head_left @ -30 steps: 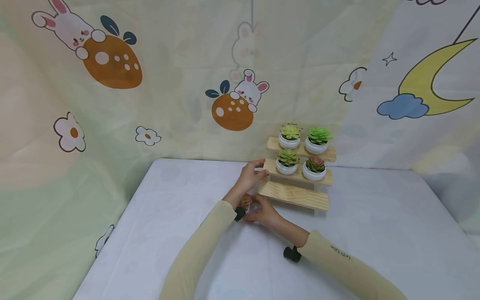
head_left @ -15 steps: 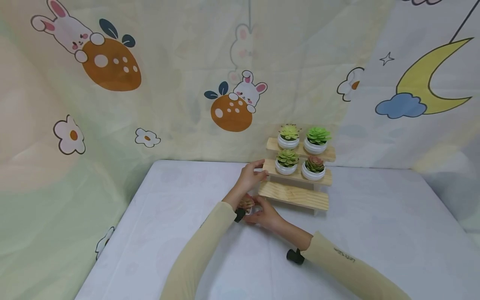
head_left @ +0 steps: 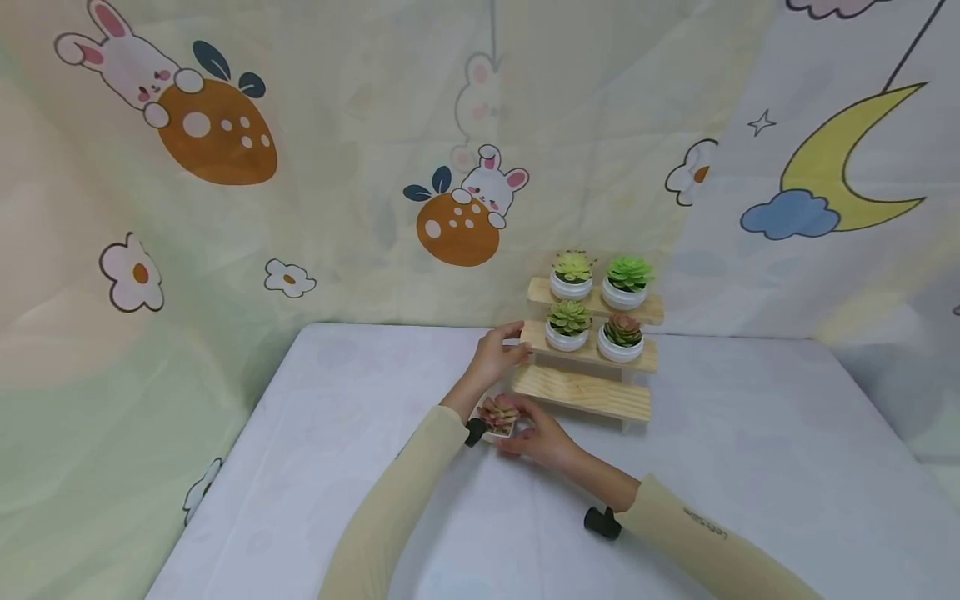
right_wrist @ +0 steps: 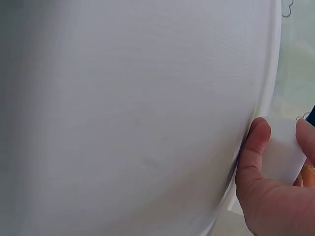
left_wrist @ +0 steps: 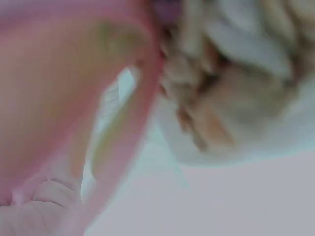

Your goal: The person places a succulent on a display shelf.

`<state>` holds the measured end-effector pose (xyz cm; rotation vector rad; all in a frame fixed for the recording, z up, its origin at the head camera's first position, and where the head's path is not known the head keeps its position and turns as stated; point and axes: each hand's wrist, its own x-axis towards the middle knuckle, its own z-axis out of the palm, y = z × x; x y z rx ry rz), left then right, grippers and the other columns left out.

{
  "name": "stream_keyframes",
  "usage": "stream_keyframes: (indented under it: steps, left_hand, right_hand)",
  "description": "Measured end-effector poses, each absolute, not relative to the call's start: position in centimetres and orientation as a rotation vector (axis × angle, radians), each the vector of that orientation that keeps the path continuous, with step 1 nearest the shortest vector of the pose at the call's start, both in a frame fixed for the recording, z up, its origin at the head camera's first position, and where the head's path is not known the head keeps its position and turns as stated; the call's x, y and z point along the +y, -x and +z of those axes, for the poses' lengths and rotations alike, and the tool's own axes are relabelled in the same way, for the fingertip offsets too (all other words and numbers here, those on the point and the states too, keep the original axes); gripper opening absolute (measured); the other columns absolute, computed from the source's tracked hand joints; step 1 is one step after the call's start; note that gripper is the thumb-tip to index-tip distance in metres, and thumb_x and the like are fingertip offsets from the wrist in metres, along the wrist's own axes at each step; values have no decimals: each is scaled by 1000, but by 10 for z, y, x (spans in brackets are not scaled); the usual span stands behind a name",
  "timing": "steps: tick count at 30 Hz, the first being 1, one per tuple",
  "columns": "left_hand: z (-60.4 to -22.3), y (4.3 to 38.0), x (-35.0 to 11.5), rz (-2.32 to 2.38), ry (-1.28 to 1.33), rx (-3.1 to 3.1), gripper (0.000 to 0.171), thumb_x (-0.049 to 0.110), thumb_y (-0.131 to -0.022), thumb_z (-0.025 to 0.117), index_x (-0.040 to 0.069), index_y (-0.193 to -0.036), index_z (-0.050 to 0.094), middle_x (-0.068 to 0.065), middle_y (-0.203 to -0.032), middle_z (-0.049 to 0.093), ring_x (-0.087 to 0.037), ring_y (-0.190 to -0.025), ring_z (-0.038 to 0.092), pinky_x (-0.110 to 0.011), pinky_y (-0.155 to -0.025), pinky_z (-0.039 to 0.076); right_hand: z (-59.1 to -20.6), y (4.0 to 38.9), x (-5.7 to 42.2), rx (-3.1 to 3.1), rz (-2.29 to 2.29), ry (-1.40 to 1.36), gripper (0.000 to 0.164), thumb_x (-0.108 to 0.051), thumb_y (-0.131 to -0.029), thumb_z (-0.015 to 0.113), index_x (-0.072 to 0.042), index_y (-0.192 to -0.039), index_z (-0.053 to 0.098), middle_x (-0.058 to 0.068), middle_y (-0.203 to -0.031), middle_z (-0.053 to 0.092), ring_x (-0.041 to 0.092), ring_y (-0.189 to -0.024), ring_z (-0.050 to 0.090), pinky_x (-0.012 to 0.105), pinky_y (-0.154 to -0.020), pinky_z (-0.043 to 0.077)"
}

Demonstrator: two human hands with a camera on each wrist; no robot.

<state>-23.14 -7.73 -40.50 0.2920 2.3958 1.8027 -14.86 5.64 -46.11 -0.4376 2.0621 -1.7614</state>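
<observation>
A three-tier wooden shelf stand [head_left: 582,392] stands at the back of the white table. My left hand [head_left: 491,357] grips the left end of its middle board. In front of the stand's lower left corner, my right hand [head_left: 546,435] holds a pinkish potted succulent [head_left: 498,413] between thumb and fingers. Its white angular pot [right_wrist: 283,150] shows between the thumb and fingers in the right wrist view. The left wrist view is blurred; the succulent's leaves [left_wrist: 211,73] fill its upper right, close beside the left hand.
Two potted succulents stand on the top board, a yellow-green one [head_left: 572,275] and a bright green one [head_left: 627,279]. On the middle board are a green one [head_left: 567,323] and a reddish one [head_left: 621,336]. A printed cloth [head_left: 345,167] hangs behind the table [head_left: 360,392].
The pink succulent has come out from behind my left wrist, moving slightly right with my right hand. My left hand stays on the stand. The head view has shifted a little.
</observation>
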Motion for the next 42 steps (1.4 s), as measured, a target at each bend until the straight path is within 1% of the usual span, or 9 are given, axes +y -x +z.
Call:
stream_keyframes:
  steps: [6, 10, 15, 17, 21, 28, 30, 32, 42]
  left_hand:
    - [-407, 232, -78, 1799, -294, 2410, 49, 2, -97, 58, -5, -143, 43, -25, -132, 55, -34, -100, 69, -30, -81, 60]
    - [-409, 234, -78, 1802, -294, 2405, 49, 2, -97, 58, -5, -143, 43, -26, -132, 55, -34, -100, 68, -30, -81, 60]
    - [-409, 234, -77, 1830, -282, 2389, 50, 1, -96, 58, -6, -143, 43, -26, -133, 54, -38, -103, 66, -33, -83, 60]
    - [-408, 234, -77, 1831, -281, 2390, 50, 0, -96, 58, -6, -143, 43, -27, -133, 54, -39, -104, 66, -34, -84, 60]
    - [-408, 233, -77, 1822, -285, 2384, 50, 0, -96, 57, -6, -144, 42, -27, -133, 53, -40, -105, 65, -33, -85, 59]
    - [-410, 234, -76, 1805, -292, 2401, 50, 1, -97, 57, -6, -144, 42, -26, -133, 54, -35, -101, 68, -29, -82, 60]
    - [-410, 234, -76, 1805, -290, 2401, 49, 1, -97, 57, -6, -143, 43, -26, -133, 54, -34, -100, 68, -29, -82, 60]
    - [-409, 234, -76, 1805, -287, 2400, 49, 1, -97, 57, -6, -143, 43, -26, -133, 54, -34, -101, 68, -29, -82, 60]
    - [-407, 233, -75, 1807, -262, 2388, 50, 1, -97, 57, -6, -144, 42, -25, -134, 54, -35, -104, 67, -30, -83, 60]
  right_hand:
    - [-459, 145, 68, 2060, -1728, 351, 72, -5, -86, 74, 14, -141, 31, 26, -121, 56, 11, -75, 67, 21, -68, 53]
    - [-456, 141, 76, 2099, -1694, 357, 70, -7, -87, 74, 13, -139, 32, 27, -116, 58, 15, -75, 68, 21, -65, 51]
    - [-454, 137, 85, 2110, -1674, 402, 66, -5, -86, 74, 11, -138, 36, 28, -118, 57, 13, -69, 63, 21, -58, 47]
    - [-454, 137, 88, 2111, -1666, 400, 66, -5, -85, 75, 10, -137, 37, 24, -126, 51, 11, -69, 61, 21, -56, 46]
    - [-452, 134, 95, 2125, -1640, 408, 65, -8, -85, 76, 9, -136, 39, 21, -124, 53, 11, -71, 62, 21, -57, 46]
    - [-447, 132, 109, 2165, -1629, 497, 66, -10, -86, 76, 9, -138, 38, 22, -102, 63, 12, -70, 64, 22, -59, 50]
    - [-445, 133, 113, 2169, -1641, 512, 66, -9, -87, 75, 10, -138, 37, 19, -107, 61, 13, -71, 64, 22, -59, 51]
    - [-442, 133, 117, 2179, -1647, 490, 67, -9, -87, 75, 10, -138, 36, 20, -100, 63, 13, -71, 64, 22, -60, 51]
    - [-429, 138, 137, 2206, -1767, 447, 64, -5, -85, 76, 9, -136, 40, 20, -119, 51, 11, -74, 64, 24, -66, 56]
